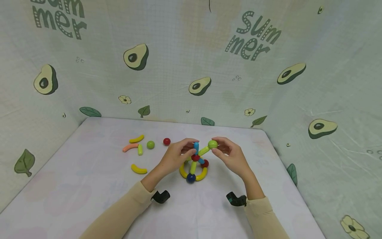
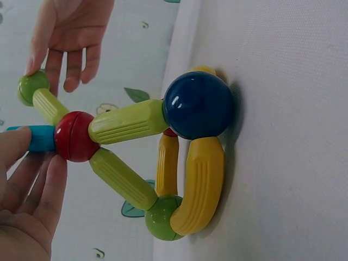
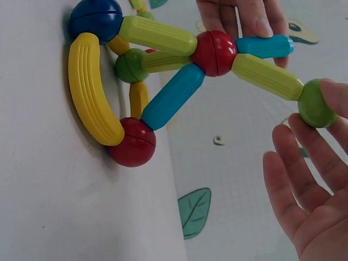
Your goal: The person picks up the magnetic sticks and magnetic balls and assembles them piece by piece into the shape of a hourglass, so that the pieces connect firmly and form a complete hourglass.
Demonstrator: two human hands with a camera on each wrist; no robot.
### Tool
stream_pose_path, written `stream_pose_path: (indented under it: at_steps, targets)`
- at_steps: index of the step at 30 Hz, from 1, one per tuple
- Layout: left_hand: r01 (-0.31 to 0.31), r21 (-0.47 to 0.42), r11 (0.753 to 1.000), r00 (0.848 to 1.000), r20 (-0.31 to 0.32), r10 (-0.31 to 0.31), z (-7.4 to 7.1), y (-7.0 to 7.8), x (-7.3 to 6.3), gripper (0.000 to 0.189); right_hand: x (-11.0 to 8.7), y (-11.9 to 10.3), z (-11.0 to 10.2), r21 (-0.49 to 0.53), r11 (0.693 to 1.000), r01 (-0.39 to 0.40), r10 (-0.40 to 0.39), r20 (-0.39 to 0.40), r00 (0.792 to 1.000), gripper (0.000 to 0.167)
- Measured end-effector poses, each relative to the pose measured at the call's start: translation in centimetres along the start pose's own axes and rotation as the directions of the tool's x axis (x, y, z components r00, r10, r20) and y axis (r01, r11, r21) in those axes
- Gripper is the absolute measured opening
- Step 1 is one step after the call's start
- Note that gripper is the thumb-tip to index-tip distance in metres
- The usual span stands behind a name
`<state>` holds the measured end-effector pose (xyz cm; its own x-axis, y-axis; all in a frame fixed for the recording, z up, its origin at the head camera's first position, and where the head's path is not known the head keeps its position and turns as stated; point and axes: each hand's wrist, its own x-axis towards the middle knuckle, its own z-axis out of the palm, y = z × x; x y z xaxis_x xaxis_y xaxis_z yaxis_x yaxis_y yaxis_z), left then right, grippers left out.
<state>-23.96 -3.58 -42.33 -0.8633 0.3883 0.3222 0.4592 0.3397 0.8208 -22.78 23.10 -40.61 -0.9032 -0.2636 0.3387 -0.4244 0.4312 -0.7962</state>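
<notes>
A toy frame of rods and balls stands on the table. Its ring base has curved yellow rods [image 3: 89, 87], a dark blue ball [image 2: 199, 103], a red ball [image 3: 132, 144] and a green ball [image 2: 163, 218]. Straight rods rise from these to an upper red ball [image 3: 215, 53]. My left hand [image 1: 176, 155] pinches a short blue rod [image 2: 41, 138] that sticks up from that ball. With thumb and fingertips, my right hand [image 1: 234, 158] pinches a green ball [image 3: 317, 103] at the outer end of a slanting light green rod [image 3: 267, 76], which joins the upper red ball.
Left of the frame lie loose pieces: a green ball [image 1: 150, 144], a red ball [image 1: 166, 141], yellow curved rods [image 1: 139, 169], an orange curved rod [image 1: 130, 147] and a short green rod [image 1: 140, 149]. A printed cloth [image 1: 167, 99] hangs behind the table [image 1: 98, 186].
</notes>
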Motion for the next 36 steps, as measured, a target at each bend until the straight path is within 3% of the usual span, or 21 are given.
stream_pose_path:
  at_steps: [6,16,24,36]
  targets:
    - [0.009,0.023,1.000,1.000,0.017,-0.010,0.1,-0.2,0.1,0.042,0.0,0.1,-0.2,-0.016,1.000,0.002,-0.001,0.009,1.000,0.039]
    - [-0.026,0.059,0.998,1.000,0.016,0.025,0.1,-0.2,0.0,0.046,0.0,0.6,-0.8,-0.039,0.999,-0.032,0.034,0.037,0.999,0.040]
    - [-0.018,0.024,1.000,1.000,-0.002,0.018,0.3,-0.1,0.1,0.036,-0.1,0.7,-1.1,-0.035,0.998,-0.047,0.049,0.046,0.998,0.037]
    - [-0.031,0.024,0.999,0.999,-0.008,0.032,0.3,0.0,0.1,0.037,-0.1,0.5,-1.0,-0.026,1.000,-0.018,0.019,0.051,0.998,0.036]
